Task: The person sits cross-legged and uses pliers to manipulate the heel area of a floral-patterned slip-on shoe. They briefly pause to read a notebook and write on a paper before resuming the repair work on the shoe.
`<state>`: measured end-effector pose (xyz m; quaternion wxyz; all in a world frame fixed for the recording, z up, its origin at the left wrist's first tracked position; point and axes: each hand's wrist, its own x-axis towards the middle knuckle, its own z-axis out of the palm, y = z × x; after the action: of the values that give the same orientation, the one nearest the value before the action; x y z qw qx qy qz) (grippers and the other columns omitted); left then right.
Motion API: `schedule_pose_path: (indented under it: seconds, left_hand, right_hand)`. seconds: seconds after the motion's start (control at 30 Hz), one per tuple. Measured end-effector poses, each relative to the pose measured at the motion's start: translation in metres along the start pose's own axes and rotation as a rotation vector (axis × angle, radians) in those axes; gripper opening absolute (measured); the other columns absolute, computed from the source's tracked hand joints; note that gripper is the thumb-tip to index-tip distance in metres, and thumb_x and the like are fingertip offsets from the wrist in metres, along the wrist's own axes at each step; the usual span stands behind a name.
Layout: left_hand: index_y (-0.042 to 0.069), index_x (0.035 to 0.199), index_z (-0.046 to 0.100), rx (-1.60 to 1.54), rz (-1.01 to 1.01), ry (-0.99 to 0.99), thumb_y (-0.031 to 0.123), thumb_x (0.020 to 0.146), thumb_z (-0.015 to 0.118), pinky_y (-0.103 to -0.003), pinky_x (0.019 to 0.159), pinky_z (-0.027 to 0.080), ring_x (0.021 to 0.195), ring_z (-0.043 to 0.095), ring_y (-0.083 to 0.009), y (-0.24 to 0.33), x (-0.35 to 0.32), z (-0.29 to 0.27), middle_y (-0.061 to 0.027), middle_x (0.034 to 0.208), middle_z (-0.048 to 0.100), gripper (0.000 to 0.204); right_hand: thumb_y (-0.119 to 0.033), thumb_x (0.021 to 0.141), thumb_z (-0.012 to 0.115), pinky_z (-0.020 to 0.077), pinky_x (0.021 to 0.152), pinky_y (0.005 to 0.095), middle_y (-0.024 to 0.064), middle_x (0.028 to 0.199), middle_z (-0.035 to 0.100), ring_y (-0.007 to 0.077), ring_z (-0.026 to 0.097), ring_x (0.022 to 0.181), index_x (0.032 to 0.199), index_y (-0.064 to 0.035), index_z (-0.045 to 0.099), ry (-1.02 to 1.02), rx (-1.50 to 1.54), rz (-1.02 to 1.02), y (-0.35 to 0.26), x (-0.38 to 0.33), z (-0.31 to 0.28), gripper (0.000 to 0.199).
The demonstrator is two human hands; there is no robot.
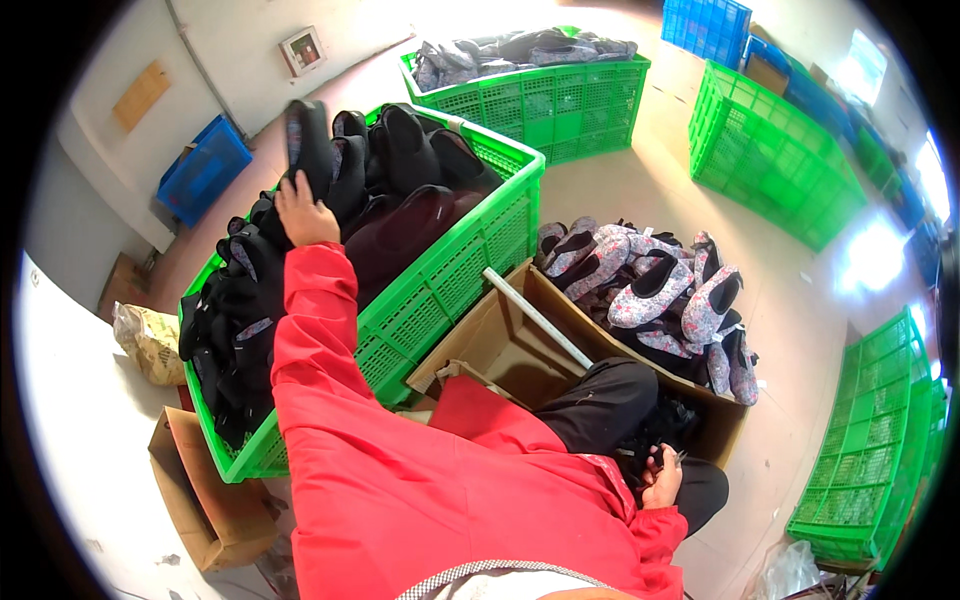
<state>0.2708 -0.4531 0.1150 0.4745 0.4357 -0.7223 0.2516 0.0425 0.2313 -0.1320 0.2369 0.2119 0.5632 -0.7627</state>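
I find the left hand (306,214) at a black shoe (310,140), which stands toe-up and blurred above the heap of black shoes (412,150) in the left green crate (490,228). I judge the step in hand to be handling that shoe at the crate; the next move calls for a sure hold clear of its neighbours.

Pose: left arm extended forward and to the left, red sleeve (322,310) over the crate, back of the hand upward. Its fingers appear slightly parted at the shoe's lower end; whether they grip it, I cannot tell.

The right hand (660,484) rests low on the near right, by the knee, fingers curled on a small tool (681,457), kind unclear. Floral shoes (650,290) lie heaped farther off, beyond the open carton (520,350).
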Motion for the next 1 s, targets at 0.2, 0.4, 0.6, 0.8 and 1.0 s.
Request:
schedule_pose_path:
  seconds: [0.2, 0.4, 0.6, 0.8, 1.0]
  left_hand:
    - [0.008, 0.119, 0.064, 0.425, 0.010, -0.435, 0.016, 0.087, 0.056, -0.043, 0.101, 0.045, 0.128, 0.049, -0.0326, -0.018, -0.027, -0.001, -0.0154, 0.138, 0.053, 0.033]
    - [0.016, 0.116, 0.070, 0.537, -0.212, -1.020, 0.017, 0.093, 0.055, -0.047, 0.095, 0.049, 0.122, 0.057, -0.0268, 0.046, -0.009, -0.004, -0.0051, 0.126, 0.065, 0.028]
    - [0.006, 0.098, 0.072, -0.400, 0.576, -0.221, 0.005, 0.080, 0.056, -0.041, 0.095, 0.050, 0.103, 0.065, -0.0302, 0.174, 0.003, -0.019, -0.0126, 0.105, 0.070, 0.024]
    - [0.004, 0.109, 0.069, -1.093, 0.668, -0.969, 0.015, 0.080, 0.067, -0.042, 0.093, 0.050, 0.103, 0.064, -0.0357, 0.379, -0.146, 0.014, -0.0172, 0.107, 0.069, 0.031]
    - [-0.002, 0.128, 0.056, -0.761, 0.757, -1.319, 0.036, 0.087, 0.064, -0.043, 0.102, 0.045, 0.117, 0.057, -0.0372, 0.516, -0.263, 0.043, -0.0212, 0.128, 0.059, 0.056]
  right_hand:
    - [-0.021, 0.096, 0.060, 0.0362, 0.042, 0.0207, 0.0070, 0.096, 0.069, 0.0113, 0.059, 0.067, 0.112, -0.0113, 0.062, -0.009, 0.030, 0.048, -0.010, -0.010, 0.006, 0.018]
    - [-0.018, 0.098, 0.058, 0.0364, 0.041, 0.0204, 0.0068, 0.090, 0.070, 0.0103, 0.063, 0.066, 0.107, -0.0106, 0.061, -0.022, 0.052, 0.010, -0.007, -0.005, -0.005, 0.013]
    - [-0.013, 0.097, 0.058, 0.0345, 0.044, 0.0199, 0.0062, 0.092, 0.070, 0.0100, 0.061, 0.069, 0.107, -0.0105, 0.061, -0.065, 0.076, 0.078, 0.003, 0.004, 0.006, 0.011]
    - [-0.008, 0.098, 0.051, 0.0352, 0.045, 0.0200, 0.0090, 0.093, 0.069, 0.0098, 0.058, 0.067, 0.112, -0.0047, 0.060, -0.037, 0.019, 0.095, 0.014, 0.009, 0.008, 0.018]
    - [-0.015, 0.101, 0.047, 0.0433, 0.055, 0.0227, 0.0059, 0.098, 0.071, 0.0093, 0.059, 0.069, 0.121, -0.0070, 0.061, -0.100, -0.069, 0.079, 0.014, 0.008, 0.008, 0.025]
